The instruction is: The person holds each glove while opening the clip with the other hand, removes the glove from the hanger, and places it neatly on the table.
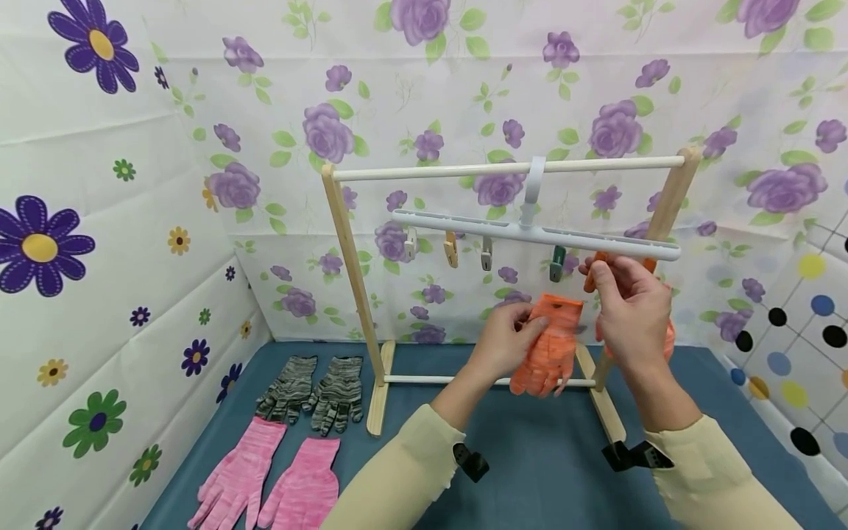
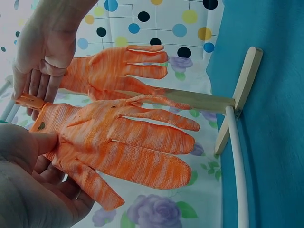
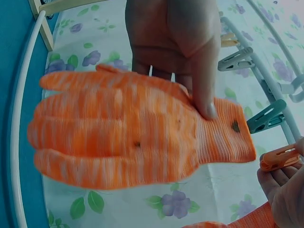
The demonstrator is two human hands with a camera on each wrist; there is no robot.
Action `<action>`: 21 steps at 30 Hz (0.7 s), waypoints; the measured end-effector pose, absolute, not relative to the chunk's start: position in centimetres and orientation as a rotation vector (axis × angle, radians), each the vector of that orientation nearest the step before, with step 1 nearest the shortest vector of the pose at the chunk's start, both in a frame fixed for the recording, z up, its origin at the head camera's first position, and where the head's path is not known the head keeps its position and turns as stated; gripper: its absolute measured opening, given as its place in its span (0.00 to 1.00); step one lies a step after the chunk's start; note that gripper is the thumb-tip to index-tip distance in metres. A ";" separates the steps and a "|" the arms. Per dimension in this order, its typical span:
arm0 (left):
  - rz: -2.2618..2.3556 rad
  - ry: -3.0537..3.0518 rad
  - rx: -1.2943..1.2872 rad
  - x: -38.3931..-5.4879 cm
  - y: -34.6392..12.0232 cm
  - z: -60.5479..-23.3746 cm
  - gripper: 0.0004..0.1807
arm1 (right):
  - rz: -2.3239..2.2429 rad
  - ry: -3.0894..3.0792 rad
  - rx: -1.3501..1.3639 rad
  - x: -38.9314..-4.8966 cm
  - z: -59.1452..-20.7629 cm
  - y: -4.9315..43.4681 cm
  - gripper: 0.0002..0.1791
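My left hand (image 1: 505, 340) pinches an orange glove (image 1: 548, 346) by its cuff, thumb on one face and fingers behind. The glove's fingers hang downward in the head view. With thumb and fingers my right hand (image 1: 632, 309) pinches an orange clothespin (image 3: 280, 157) under the grey-white hanger (image 1: 536, 232). The cuff of the held glove lies just beside this clothespin; in the right wrist view they stand apart. A second orange glove (image 2: 111, 71) hangs behind the right hand near the hanger's right end, below another orange clothespin (image 1: 651, 263); their contact is hidden.
The hanger hooks over the top bar (image 1: 430, 172) of a wooden rack and tilts down rightward. White, tan, grey and green (image 1: 557, 263) clothespins hang along it. Two grey-black gloves (image 1: 338, 394) and two pink gloves (image 1: 305, 478) lie at left on the blue table (image 1: 503, 456).
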State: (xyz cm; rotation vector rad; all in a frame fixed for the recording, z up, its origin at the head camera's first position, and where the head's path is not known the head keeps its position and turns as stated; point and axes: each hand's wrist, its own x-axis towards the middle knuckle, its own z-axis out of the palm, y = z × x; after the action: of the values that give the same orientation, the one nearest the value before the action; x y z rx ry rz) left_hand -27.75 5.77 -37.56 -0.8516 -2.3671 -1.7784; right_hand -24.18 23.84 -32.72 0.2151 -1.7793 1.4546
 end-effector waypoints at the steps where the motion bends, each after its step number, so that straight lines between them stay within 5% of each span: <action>1: -1.783 -2.368 -0.850 -27.7 5.6 -37.6 0.13 | 1.457 -1.778 0.219 -24.2 -32.7 23.8 0.15; 21: -1.781 -2.339 -0.861 -26.7 1.8 -38.3 0.12 | 1.457 -1.837 0.234 -24.0 -32.6 24.6 0.21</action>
State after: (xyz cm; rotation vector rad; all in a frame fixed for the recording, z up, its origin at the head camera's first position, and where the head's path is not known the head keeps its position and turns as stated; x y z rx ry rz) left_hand -26.67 1.81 -38.33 -0.8610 -2.3390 -1.7808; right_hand -23.96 24.55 -32.60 0.2336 -1.8367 1.4570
